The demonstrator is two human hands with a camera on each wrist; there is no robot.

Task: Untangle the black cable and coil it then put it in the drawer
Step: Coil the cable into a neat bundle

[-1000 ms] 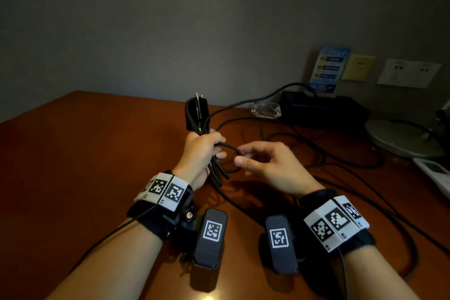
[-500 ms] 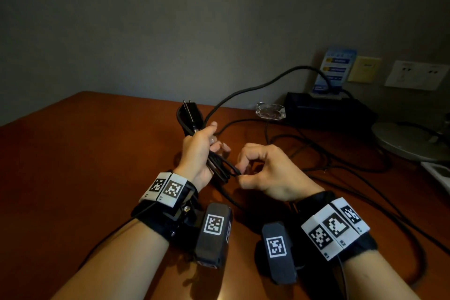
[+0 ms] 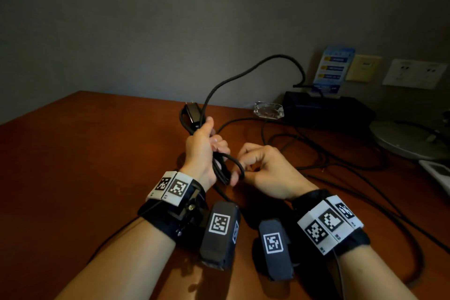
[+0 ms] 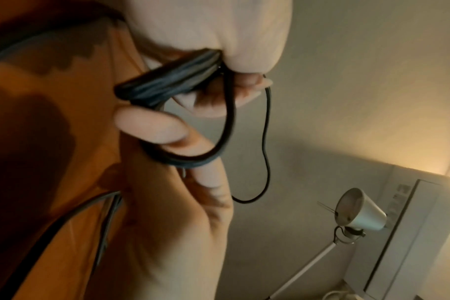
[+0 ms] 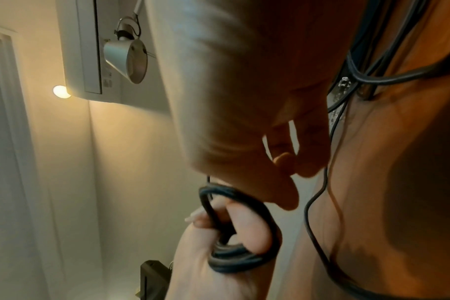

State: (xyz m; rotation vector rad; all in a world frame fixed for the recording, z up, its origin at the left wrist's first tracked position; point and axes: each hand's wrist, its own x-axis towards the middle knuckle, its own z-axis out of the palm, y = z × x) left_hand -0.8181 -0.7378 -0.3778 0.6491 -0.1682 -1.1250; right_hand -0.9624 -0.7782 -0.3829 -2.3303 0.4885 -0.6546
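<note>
Two hands work one black cable [image 3: 220, 165]: the left hand [image 3: 201, 151] fingers wrap its bundled, several-strand coil above the worktop [image 3: 85, 153]; the right hand [image 3: 265, 170] fingers pinch a loop just beside them.

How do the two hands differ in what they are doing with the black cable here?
The left hand grips a bundle of several cable turns; the right hand pinches only one loop. The left hand sits higher, with the plug above it; the right sits lower beside it. Both hold the same black cable above the table.
</note>
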